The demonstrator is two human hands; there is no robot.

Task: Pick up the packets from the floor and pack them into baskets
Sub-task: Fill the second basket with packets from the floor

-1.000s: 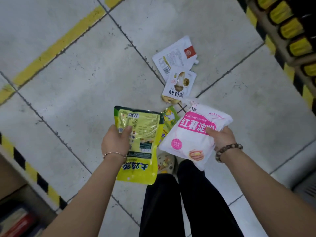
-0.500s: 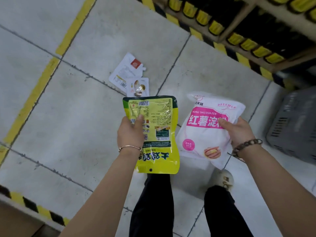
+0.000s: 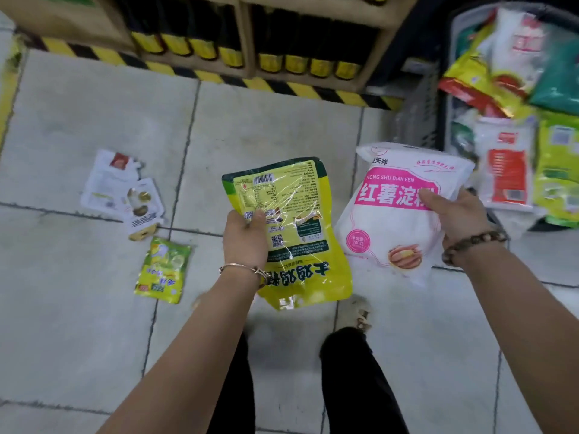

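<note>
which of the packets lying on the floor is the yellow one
The small yellow-green packet, lying alone and nearest the person's feet. The other two, the large white packet and the smaller white packet overlapping it, lie farther off.

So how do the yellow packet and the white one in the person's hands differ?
The yellow packet is glossy and flat; the white packet looks matte and plump. The yellow packet shows a barcode, its big lettering upside down; the white packet shows a pink banner, reading upright. The left hand grips the yellow packet, the right hand the white packet. Both are held up, thumb on top.
</note>
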